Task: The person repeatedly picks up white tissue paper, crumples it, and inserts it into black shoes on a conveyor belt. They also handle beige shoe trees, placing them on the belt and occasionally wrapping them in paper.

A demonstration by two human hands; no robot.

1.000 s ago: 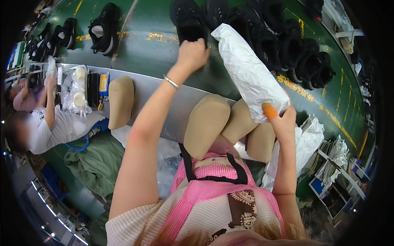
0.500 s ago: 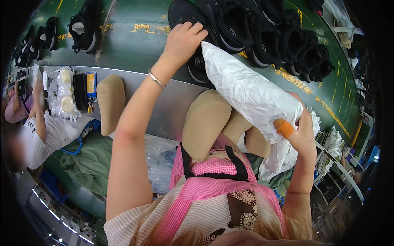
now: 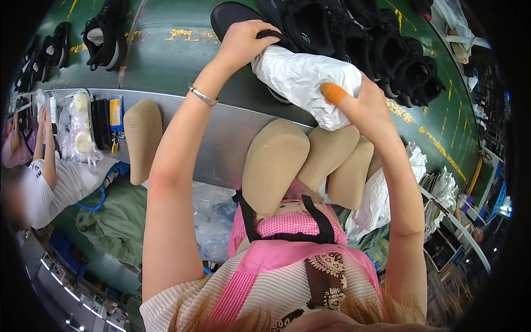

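Note:
At the far side of the ledge, my left hand (image 3: pixel 246 43) grips the opening of a black shoe (image 3: pixel 229 17), fingers curled over its collar. My right hand (image 3: pixel 368 108), an orange finger cover on its thumb, is closed around a crumpled roll of white paper (image 3: pixel 301 77). The paper's narrow end meets the shoe's opening beside my left fingers; how far it reaches inside is hidden. Below my hands, several tan foot-shaped forms (image 3: pixel 276 160) lean at the ledge, against my pink apron (image 3: pixel 293 228).
Several black shoes (image 3: pixel 354 52) stand in a row at right on the green surface (image 3: pixel 166 55); more black shoes (image 3: pixel 105 36) are at far left. Another tan form (image 3: pixel 142 141) rests on the metal ledge (image 3: pixel 215 133). White paper sheets (image 3: pixel 370 202) hang at right. A person (image 3: pixel 72 185) is at left.
My right hand has moved up and left with the paper, bringing it to the shoe. The paper now looks shorter and more bunched. My left hand has shifted slightly left with the shoe.

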